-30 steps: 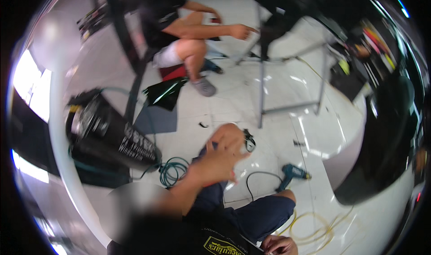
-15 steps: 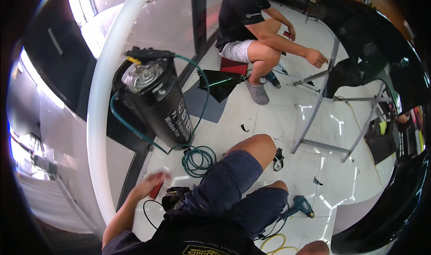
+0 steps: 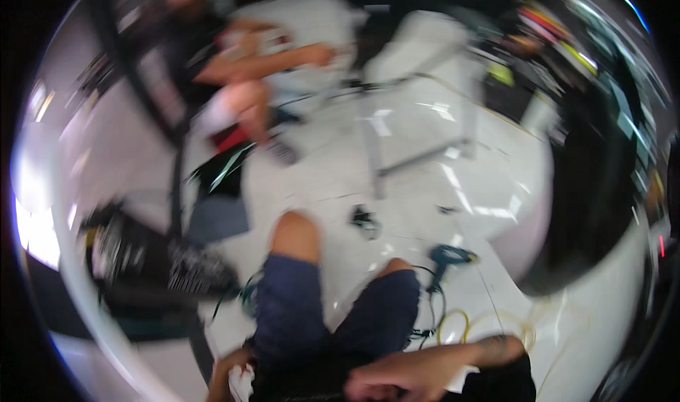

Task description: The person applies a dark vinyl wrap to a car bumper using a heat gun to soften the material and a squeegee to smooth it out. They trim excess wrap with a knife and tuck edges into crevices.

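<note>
My right hand (image 3: 386,382) lies in front of my black shirt at the lower edge, its fingers curled in; whatever they hold is hidden. Low at the left, beside my hip, is my left hand (image 3: 237,361), smeared and partly cut off, so its fingers do not read. Between my arms show my knees in dark blue shorts (image 3: 287,296). A teal heat gun (image 3: 450,256) rests on the floor beyond my right knee, its cord running back toward me. Ahead of my knees lies a small dark item (image 3: 364,221), too blurred to name.
A co-worker (image 3: 244,72) crouches at the far left, one arm stretched out. A black cylinder tank (image 3: 159,260) is at the left. A grey metal stand (image 3: 425,157) is ahead, a large black curved panel (image 3: 595,182) at the right. Yellow hose (image 3: 453,324) coils near my right arm.
My view has swung right, blurring the scene. My right hand has come in front of my shirt; my left hand has drawn back toward my hip, away from beside a red flat piece.
</note>
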`<state>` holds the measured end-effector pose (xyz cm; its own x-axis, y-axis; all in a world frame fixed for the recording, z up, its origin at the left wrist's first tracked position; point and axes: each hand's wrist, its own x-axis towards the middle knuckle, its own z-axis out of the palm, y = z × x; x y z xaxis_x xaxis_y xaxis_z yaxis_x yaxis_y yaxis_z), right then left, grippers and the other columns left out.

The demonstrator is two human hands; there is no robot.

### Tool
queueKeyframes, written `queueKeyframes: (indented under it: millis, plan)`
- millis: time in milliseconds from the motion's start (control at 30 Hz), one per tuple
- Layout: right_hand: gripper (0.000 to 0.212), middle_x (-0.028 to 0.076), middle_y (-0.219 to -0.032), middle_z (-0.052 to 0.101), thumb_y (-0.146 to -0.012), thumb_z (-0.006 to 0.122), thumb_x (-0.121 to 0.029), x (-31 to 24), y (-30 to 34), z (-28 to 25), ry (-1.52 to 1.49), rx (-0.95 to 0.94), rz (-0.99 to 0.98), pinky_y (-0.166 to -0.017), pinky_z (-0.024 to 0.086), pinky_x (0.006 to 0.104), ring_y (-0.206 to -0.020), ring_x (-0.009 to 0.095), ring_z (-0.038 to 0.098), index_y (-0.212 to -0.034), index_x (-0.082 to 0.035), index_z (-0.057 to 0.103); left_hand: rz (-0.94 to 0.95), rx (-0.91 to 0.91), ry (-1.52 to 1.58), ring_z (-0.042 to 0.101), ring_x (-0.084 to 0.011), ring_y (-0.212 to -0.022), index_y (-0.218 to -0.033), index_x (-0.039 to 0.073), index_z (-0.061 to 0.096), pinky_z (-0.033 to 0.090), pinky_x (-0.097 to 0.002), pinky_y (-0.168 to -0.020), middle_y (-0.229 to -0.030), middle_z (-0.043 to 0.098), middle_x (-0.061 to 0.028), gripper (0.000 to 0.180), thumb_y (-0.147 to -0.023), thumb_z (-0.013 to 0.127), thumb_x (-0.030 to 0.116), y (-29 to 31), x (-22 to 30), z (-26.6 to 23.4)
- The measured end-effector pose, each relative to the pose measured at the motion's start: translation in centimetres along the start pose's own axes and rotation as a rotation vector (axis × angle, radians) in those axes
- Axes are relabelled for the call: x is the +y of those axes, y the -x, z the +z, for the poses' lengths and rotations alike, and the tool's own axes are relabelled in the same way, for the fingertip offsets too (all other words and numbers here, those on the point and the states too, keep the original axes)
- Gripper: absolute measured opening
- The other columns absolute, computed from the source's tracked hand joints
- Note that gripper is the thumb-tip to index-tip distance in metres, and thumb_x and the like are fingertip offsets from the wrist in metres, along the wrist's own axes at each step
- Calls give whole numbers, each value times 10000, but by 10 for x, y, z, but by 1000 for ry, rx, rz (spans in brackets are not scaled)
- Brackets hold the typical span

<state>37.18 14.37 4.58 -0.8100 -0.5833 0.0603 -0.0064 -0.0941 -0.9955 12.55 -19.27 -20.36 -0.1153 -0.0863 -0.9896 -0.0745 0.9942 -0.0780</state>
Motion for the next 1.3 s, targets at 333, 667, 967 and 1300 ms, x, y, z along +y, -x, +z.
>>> queueKeyframes:
  millis: [333, 667, 967, 1300]
  plan:
    - [979, 137, -640, 578, -889, 677, -344, 53, -123, -78, -221, 473, -59, -491, 476, 359, -528, 235, 588, -1502, -3, -6, 206, 307, -66, 531, -353, -1012, -1258, 86, 567, 475, -483, -765, -1202, 562, -166, 519, -952, 468, 494, -3, 72, -53]
    - [171, 114, -752, 566, -825, 667, -25, 110, 110, -55, 1111, 1886, -83, -535, 441, 333, -598, 241, 558, -995, -13, 656, 407, 743, -360, 421, -430, -1248, -1245, 134, 605, 385, -582, -893, -1383, 488, -180, 422, -942, 547, 422, 61, 49, -66]
    - [467, 145, -1197, 507, -817, 726, -71, 29, 197, -19, 1764, 2543, 85, -953, 399, 393, -1122, 303, 489, -1247, -22, 549, 1890, 340, 25, 667, -178, -820, -1085, -91, 630, 524, -278, -773, -894, 662, -106, 254, -947, 589, 119, 244, 330, 29]
    - [510, 82, -1147, 509, -913, 662, -226, 137, 258, 11, 753, 2798, -487, -858, 440, 296, -1068, 169, 516, -1336, -44, 444, 1950, -316, 424, 608, -102, -856, -979, 61, 644, 466, -278, -765, -901, 659, -12, 205, -957, 624, 265, 317, 467, 161]
